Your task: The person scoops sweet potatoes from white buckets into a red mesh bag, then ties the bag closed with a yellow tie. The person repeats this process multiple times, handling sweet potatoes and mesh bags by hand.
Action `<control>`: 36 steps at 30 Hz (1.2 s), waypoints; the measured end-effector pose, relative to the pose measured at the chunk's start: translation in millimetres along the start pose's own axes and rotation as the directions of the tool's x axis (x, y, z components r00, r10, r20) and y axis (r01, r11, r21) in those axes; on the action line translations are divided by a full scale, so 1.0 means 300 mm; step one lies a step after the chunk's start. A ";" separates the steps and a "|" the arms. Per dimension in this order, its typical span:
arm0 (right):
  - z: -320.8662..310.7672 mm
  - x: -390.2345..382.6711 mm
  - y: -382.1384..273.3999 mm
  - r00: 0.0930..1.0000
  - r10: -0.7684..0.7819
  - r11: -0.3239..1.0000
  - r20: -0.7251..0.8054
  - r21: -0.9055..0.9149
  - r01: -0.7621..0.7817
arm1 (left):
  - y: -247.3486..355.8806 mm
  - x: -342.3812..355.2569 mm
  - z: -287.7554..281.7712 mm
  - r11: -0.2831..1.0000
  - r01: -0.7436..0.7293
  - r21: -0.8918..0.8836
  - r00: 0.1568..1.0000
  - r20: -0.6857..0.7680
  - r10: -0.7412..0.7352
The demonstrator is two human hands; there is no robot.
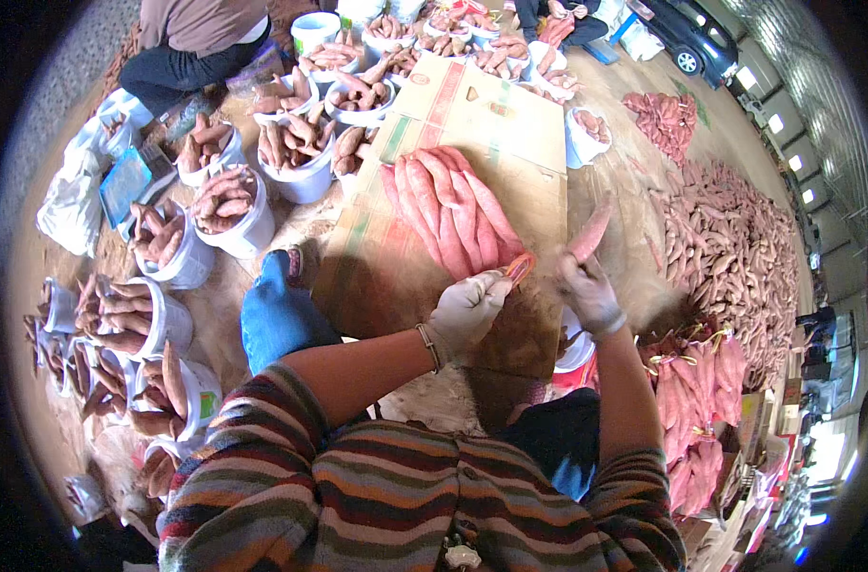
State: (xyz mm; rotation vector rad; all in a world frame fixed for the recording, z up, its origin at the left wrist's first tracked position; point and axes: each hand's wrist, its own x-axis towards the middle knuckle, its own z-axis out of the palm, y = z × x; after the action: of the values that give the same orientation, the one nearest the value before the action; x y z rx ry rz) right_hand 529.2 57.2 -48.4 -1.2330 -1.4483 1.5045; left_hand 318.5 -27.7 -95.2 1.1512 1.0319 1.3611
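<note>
A red mesh bag (453, 214) packed with long sweet potatoes lies slantwise on the flattened cardboard box (520, 124) in front of me. My left hand (472, 307), in a white glove, is closed around the bag's near end, where a red-orange rim (520, 271) sticks out past the fingers. Just to the right of that rim, my right hand (589, 291), also gloved, grips a single sweet potato (592, 229) that points upward. The fingers of the right hand are slightly blurred, and the sweet potato is apart from the bag.
White buckets (239, 219) of sweet potatoes crowd the left and far side. A big loose heap (734, 257) spreads at the right, with tied mesh bags (701, 381) nearer me. One person (201, 38) sits far left; another (563, 14) sits at the far side, near a parked car (686, 38).
</note>
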 end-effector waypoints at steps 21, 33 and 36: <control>0.176 0.076 0.128 0.947 0.020 0.754 0.321 -0.627 0.196 | 0.065 -0.007 -0.006 0.738 -0.422 0.527 0.903 0.175 0.391; 0.033 0.167 0.255 0.985 -0.114 0.518 -0.132 -0.853 -0.055 | -0.004 0.022 0.014 0.896 -0.140 0.421 0.958 0.285 0.016; 0.034 0.159 0.241 0.957 -0.023 0.715 -0.290 -0.674 -0.187 | -0.018 0.029 0.018 0.904 -0.166 0.394 0.951 0.305 0.042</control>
State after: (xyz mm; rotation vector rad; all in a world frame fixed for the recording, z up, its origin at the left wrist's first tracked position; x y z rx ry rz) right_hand 514.2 89.4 -127.9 -1.8888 -1.8488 0.7602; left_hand 324.7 -18.5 -98.7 1.6927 1.0825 1.0319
